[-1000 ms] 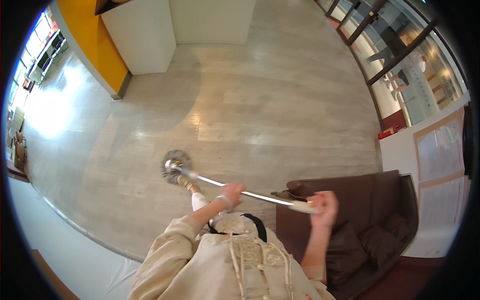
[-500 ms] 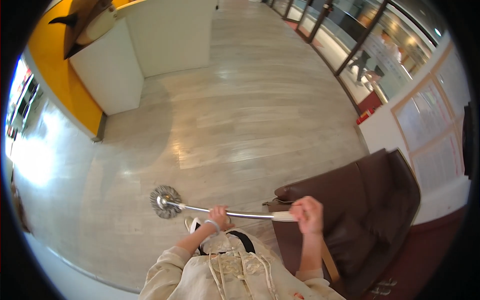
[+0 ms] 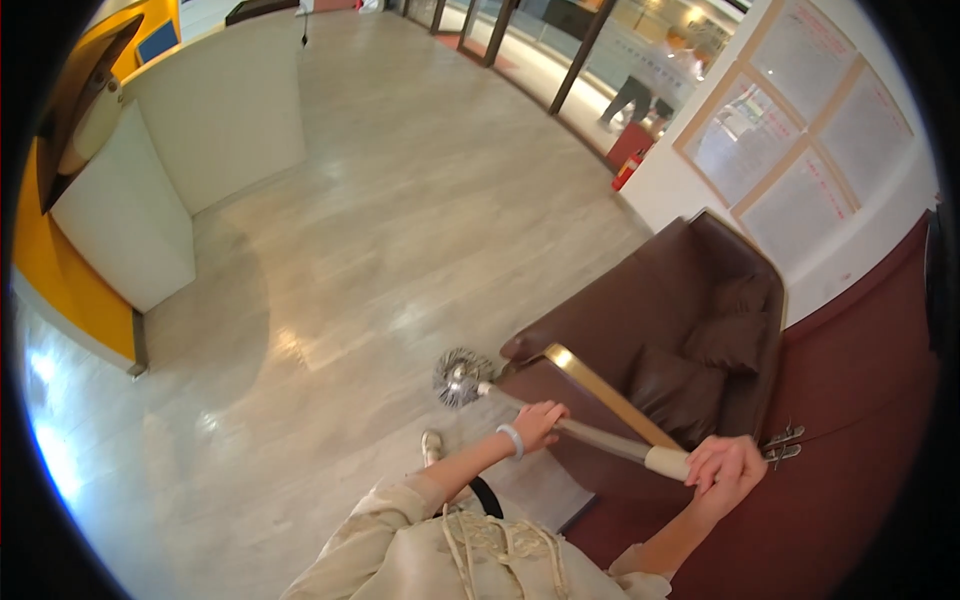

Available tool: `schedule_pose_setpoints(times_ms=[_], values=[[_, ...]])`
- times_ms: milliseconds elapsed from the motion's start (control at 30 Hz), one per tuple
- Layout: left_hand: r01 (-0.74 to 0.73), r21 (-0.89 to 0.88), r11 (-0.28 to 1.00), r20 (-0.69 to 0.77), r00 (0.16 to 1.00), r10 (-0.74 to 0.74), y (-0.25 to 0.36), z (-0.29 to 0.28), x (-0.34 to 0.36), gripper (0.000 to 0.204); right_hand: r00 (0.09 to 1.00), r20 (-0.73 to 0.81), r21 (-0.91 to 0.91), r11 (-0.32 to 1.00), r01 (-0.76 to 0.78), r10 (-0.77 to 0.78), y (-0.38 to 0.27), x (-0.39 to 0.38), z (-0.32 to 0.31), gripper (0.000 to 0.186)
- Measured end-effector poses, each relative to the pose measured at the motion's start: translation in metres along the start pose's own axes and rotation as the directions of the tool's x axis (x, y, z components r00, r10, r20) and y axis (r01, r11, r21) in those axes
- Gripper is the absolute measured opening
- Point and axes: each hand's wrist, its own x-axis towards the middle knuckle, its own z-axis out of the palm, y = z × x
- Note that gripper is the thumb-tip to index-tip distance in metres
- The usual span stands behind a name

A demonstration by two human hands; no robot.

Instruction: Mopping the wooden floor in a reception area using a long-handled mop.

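Observation:
A mop (image 3: 610,440) with a round grey string head slants across in front of me. Its head rests on the floor by the near left corner of the brown sofa (image 3: 600,300). Wrapped around the lower part of the metal handle is my left hand (image 3: 540,424), with a pale bangle on its wrist. At the pale grip on the handle's upper end, my right hand (image 3: 726,468) is closed. The handle passes in front of the sofa's gold-edged armrest (image 3: 610,393).
Grey wood-look floor (image 3: 400,240) spreads ahead. A white counter (image 3: 220,110) with a yellow side panel stands at the left. A red fire extinguisher (image 3: 628,170) is by the glass doors, beyond which a person walks. Papers in frames (image 3: 800,130) hang on the right wall.
My view has turned to the right. The mop head has moved right across the floor to the sofa's corner, and both hands have shifted right with the handle.

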Motion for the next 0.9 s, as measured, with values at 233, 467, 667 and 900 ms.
schedule_pose_setpoints(times_ms=[233,467,667,900], values=[[0.133,0.073,0.988,-0.116,0.985,-0.124,0.045,-0.016,-0.082,0.051,0.987,0.138,0.149,0.983,-0.103,0.083,-0.021,-0.001,-0.009,0.034],[0.584,0.235,0.777,-0.007,0.801,-0.599,-0.002,0.011,-0.261,0.063,0.744,0.428,0.28,0.707,-0.649,0.514,0.071,-0.101,0.031,0.026],[0.884,0.189,0.428,-0.143,0.456,-0.878,-0.027,0.05,-0.39,0.083,0.441,0.648,0.214,0.408,-0.888,0.621,0.096,-0.214,0.063,0.024],[0.783,0.132,0.608,-0.212,0.622,-0.754,0.005,0.068,-0.281,0.089,0.632,0.567,0.226,0.639,-0.736,0.528,0.08,-0.134,-0.007,0.02]])
